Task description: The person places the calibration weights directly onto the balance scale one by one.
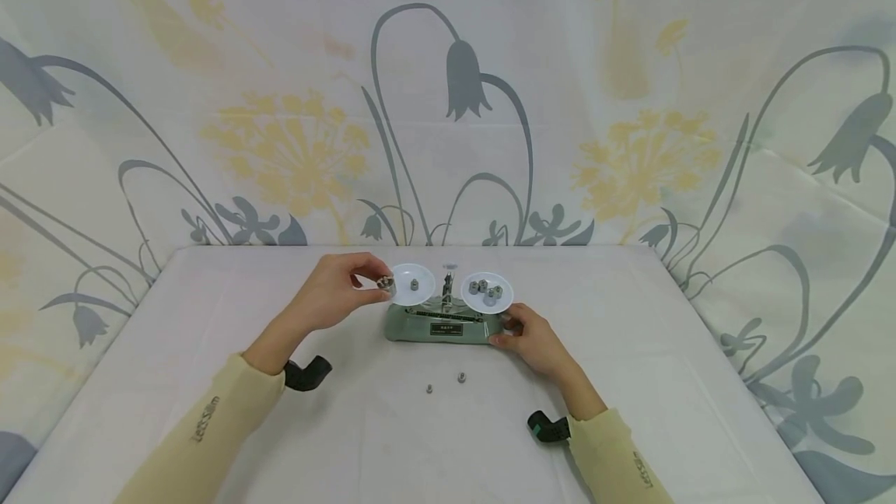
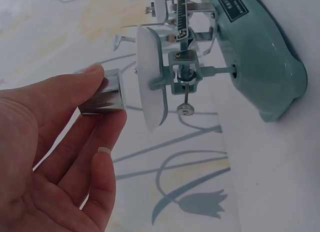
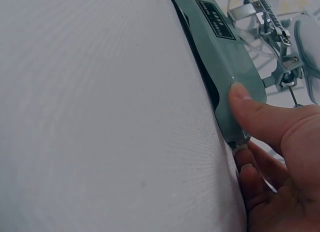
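Note:
A green balance scale [image 1: 444,330] with two white pans stands on the table. My left hand [image 1: 334,290] pinches a shiny metal weight [image 2: 106,94] between thumb and fingertips, beside the left pan [image 1: 401,274]. One small weight [image 1: 414,285] sits in that pan. Several metal weights [image 1: 491,295] stand in the right pan [image 1: 470,302]. My right hand [image 1: 535,339] grips the right end of the scale's base [image 3: 225,67], its thumb on the front face and fingers curled beneath the end.
Two small weights, one larger [image 1: 462,377] and one smaller [image 1: 429,389], stand on the white tablecloth [image 1: 392,449] in front of the scale. Behind the table hangs a flower-printed curtain [image 1: 434,162].

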Available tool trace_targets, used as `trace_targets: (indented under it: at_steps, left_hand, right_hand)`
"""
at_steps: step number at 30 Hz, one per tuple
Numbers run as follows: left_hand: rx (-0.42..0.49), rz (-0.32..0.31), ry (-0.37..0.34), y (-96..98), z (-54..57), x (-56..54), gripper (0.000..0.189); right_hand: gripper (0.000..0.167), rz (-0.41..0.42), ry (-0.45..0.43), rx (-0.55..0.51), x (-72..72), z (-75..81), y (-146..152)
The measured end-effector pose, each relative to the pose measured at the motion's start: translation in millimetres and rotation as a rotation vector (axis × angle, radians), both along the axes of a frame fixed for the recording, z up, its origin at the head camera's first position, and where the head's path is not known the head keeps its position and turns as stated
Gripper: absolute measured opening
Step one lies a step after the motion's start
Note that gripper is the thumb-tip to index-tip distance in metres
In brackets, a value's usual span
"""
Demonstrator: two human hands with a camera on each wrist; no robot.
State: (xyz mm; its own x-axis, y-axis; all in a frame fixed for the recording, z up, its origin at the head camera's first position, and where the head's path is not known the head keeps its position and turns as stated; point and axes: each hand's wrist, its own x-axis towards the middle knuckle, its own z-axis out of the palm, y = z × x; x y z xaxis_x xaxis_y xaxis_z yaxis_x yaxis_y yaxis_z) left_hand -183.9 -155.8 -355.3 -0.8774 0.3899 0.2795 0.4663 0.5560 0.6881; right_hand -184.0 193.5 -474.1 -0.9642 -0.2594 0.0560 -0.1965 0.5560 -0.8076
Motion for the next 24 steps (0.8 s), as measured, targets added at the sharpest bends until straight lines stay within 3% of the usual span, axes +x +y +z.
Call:
trace_targets:
  at_steps: [11,24]
  left_hand:
    - [-0.019,-0.045,-0.016,14.6,-6.1,-9.2,0.02]
    - [-0.03,-0.043,-0.043,24.9,-13.1,-17.9,0.02]
  right_hand:
    - [0.05,-0.014,-0.006,0.001,0.0,-0.1,-0.7]
    - [0.049,-0.019,0.001,0.007,-1.1,-2.8,0.0]
